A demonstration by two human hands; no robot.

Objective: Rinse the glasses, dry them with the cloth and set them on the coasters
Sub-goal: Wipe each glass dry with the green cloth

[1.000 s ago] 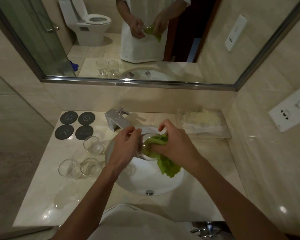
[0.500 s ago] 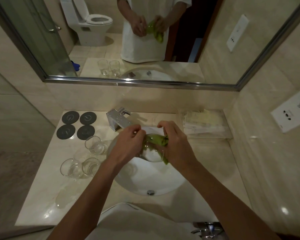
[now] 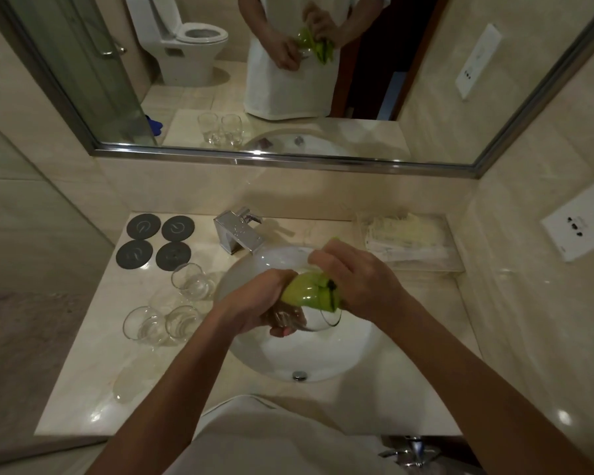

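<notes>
Over the white sink basin [image 3: 336, 358] my left hand [image 3: 264, 303] grips a clear glass [image 3: 318, 322] by its base, tipped on its side with the mouth to the right. My right hand [image 3: 360, 279] grips the green cloth [image 3: 309, 293], stuffed into the glass. Three more clear glasses stand upright on the counter left of the basin: one [image 3: 190, 281] near the coasters, two [image 3: 141, 325] [image 3: 182, 322] side by side nearer me. Several dark round coasters [image 3: 158, 241] lie bare at the back left corner.
A chrome faucet [image 3: 239, 233] stands behind the basin. A clear tray of white packets [image 3: 408, 241] sits at the back right. A water puddle [image 3: 131, 378] spreads on the front left counter. A mirror [image 3: 288, 80] covers the wall; a socket plate [image 3: 583, 224] is on the right wall.
The glass has turned and come lower and nearer to me. The cloth, which hung below my right hand, is now bunched inside the glass. Both hands moved slightly toward me.
</notes>
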